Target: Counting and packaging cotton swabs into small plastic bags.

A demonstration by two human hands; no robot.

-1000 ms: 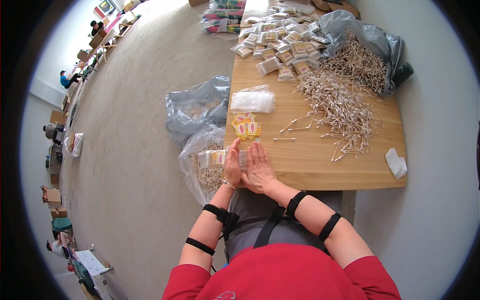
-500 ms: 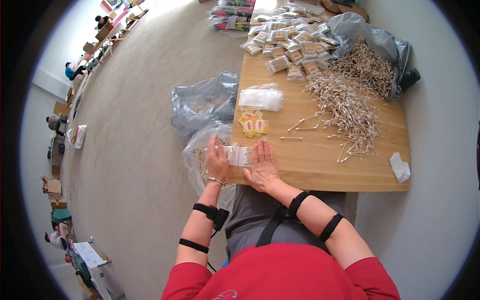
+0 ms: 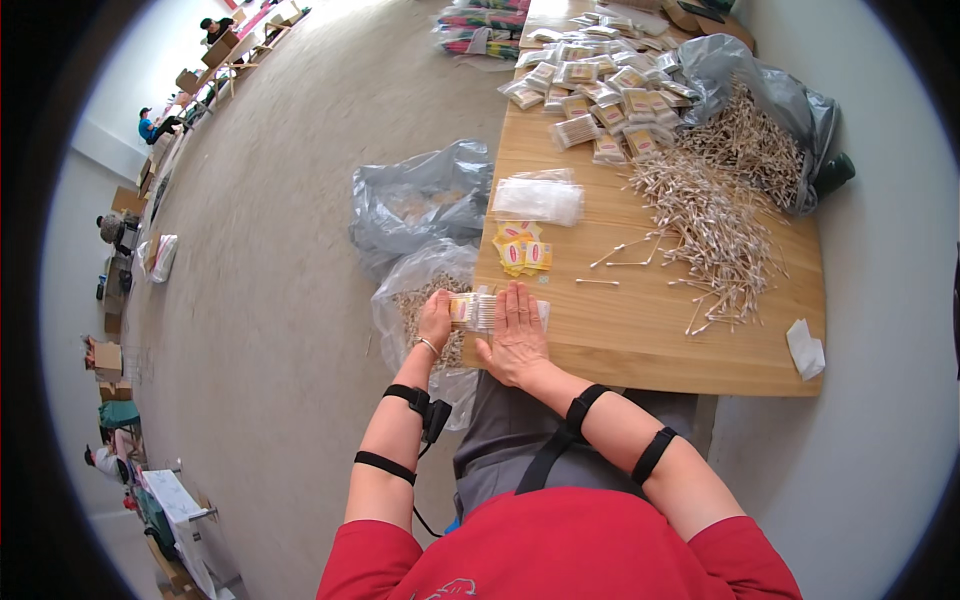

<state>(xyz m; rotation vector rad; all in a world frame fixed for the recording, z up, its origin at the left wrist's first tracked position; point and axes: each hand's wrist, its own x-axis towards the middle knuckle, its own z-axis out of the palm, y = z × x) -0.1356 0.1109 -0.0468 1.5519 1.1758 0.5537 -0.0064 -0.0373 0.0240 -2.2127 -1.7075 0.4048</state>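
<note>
A small clear packet of cotton swabs [image 3: 481,311] with a yellow-and-white card at its left end lies at the table's near left corner. My left hand [image 3: 435,320] is closed on that card end, right at the table's edge. Flat across the packet's right part lies my right hand [image 3: 517,335], fingers stretched out and side by side; it hides part of the packet. Just beyond my hands sits a small stack of yellow-and-white cards [image 3: 523,252]. Behind it is a pile of empty clear bags [image 3: 540,198].
Loose cotton swabs [image 3: 715,235] spill from a grey plastic bag [image 3: 815,110] at the right. Filled packets [image 3: 600,95] heap up at the back. Below the left edge hang a clear bag of swabs [image 3: 400,300] and a grey bag [image 3: 420,205]. Crumpled white paper [image 3: 805,350] lies front right.
My left hand has gone from upright, fingers extended beside the packet, to closed on its card end. My right hand stays flat on the packet. The whole view has shifted slightly.
</note>
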